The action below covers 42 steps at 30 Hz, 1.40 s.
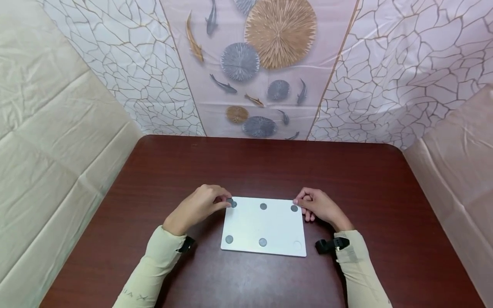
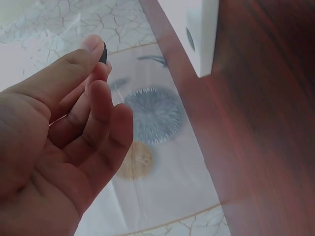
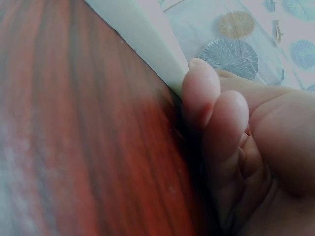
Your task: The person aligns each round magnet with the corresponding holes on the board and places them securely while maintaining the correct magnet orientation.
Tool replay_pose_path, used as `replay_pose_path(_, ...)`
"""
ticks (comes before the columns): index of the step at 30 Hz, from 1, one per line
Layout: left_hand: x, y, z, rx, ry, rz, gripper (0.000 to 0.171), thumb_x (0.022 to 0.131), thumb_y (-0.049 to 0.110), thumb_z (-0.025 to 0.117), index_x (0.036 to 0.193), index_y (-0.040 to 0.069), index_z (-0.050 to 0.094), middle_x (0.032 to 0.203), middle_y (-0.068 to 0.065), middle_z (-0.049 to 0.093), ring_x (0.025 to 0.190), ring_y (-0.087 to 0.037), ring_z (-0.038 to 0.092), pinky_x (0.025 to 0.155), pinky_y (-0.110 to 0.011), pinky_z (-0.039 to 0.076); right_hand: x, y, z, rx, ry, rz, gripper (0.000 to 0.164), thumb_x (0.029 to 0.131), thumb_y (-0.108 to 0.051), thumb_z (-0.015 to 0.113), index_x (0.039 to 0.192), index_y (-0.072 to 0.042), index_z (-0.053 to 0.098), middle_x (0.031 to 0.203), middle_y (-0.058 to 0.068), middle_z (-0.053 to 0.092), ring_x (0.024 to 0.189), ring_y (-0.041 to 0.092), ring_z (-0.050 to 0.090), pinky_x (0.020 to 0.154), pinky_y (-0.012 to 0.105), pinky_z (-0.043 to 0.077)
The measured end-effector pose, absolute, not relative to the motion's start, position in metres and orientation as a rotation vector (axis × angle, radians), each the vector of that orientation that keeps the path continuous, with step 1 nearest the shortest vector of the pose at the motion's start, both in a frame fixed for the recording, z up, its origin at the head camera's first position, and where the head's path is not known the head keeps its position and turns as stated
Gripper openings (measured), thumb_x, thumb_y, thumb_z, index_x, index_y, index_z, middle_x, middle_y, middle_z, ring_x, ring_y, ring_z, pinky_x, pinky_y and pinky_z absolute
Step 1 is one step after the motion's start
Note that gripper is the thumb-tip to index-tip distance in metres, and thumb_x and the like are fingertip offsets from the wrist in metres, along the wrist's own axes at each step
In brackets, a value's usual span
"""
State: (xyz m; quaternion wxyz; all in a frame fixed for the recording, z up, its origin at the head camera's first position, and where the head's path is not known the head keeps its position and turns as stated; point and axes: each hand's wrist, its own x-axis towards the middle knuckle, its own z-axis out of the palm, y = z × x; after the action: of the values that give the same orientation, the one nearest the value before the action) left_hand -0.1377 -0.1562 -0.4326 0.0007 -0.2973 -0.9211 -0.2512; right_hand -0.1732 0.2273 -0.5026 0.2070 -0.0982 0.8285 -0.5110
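Observation:
A white rectangular board [image 1: 265, 224] lies on the dark table, with several flat grey discs set along its long sides. At its far left corner my left hand [image 1: 202, 204] pinches a thin dark disc [image 2: 103, 52] between thumb and forefinger; the other fingers curl loosely below. Right beside that disc, another grey disc [image 1: 234, 204] sits on the board's corner. My right hand [image 1: 320, 206] grips the far right corner with thumb and bent fingers, close to a grey disc [image 1: 294, 208]. A faint round outline [image 1: 297, 245] marks the near right corner.
The reddish-brown table [image 1: 154, 171] extends around the board. A patterned cloth [image 1: 250, 102] hangs behind its far edge, and beige cloth [image 1: 57, 149] flanks both sides. Each wrist wears a black strap, such as the right strap [image 1: 332, 245].

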Motion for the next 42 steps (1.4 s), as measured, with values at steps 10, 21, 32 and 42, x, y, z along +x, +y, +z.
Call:
replay_pose_path(10,-0.136,-0.14,-0.435,-1.049,-2.902,-0.757,0.017,0.093,0.015,0.083,0.107,0.007,0.079,0.096,0.002,0.075,0.083,-0.007,0.065,0.075,-0.023,0.056,-0.174,0.226,-0.503,-0.269,2.315,-1.421,0.018,0.105,-0.017,0.068,0.105,0.001,0.065,0.066,0.01,0.061,0.05,0.019,0.062,0.047,0.029,0.053)
replay_pose_path(21,-0.137,-0.13,-0.437,-1.162,-2.857,-0.712,0.017,0.095,0.02,0.081,0.108,0.009,0.079,0.098,0.003,0.076,0.085,-0.006,0.066,0.076,-0.023,0.055,-0.173,0.227,-0.504,-0.271,2.318,-1.414,0.019,0.105,-0.017,0.068,0.105,0.001,0.065,0.066,0.009,0.061,0.049,0.018,0.062,0.046,0.029,0.052)
replay_pose_path(32,-0.135,-0.12,-0.443,-1.201,-2.82,-0.708,0.019,0.095,0.024,0.081,0.109,0.012,0.08,0.099,0.005,0.076,0.085,-0.005,0.066,0.077,-0.024,0.055,-0.173,0.228,-0.505,-0.272,2.323,-1.413,0.018,0.105,-0.017,0.068,0.104,0.001,0.064,0.065,0.007,0.061,0.049,0.018,0.062,0.046,0.028,0.052)
replay_pose_path(42,-0.132,-0.108,-0.446,-1.209,-2.866,-0.724,0.02,0.096,0.025,0.081,0.112,0.013,0.079,0.106,0.003,0.076,0.084,-0.007,0.064,0.073,-0.021,0.053,-0.173,0.228,-0.506,-0.278,2.331,-1.413,0.019,0.105,-0.018,0.069,0.103,0.0,0.064,0.065,0.008,0.061,0.049,0.018,0.062,0.046,0.029,0.052)
